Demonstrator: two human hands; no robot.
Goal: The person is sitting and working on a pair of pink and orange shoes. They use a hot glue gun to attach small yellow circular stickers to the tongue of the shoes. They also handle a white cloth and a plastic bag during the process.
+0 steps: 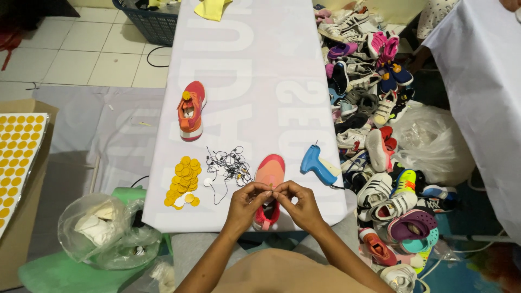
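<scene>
My left hand [245, 204] and my right hand [299, 204] meet over the near end of a pink and orange shoe [269, 172] that lies on the white table [260, 65]. Both hands pinch something small above the shoe's heel; it is too small to identify. A tangle of black strings [229, 165] lies just left of the shoe. A pile of round yellow tags [183, 180] sits further left. A matching orange and pink shoe [191, 110] rests alone mid-table with a yellow tag on it. A blue tagging gun [318, 164] lies to the right of my hands.
A large heap of mixed shoes [374, 108] covers the floor on the right. A sheet of yellow stickers [16, 152] lies on a cardboard box at left. Clear plastic bags [103, 228] sit at lower left. A dark basket [152, 21] and yellow cloth [213, 9] are at the far end.
</scene>
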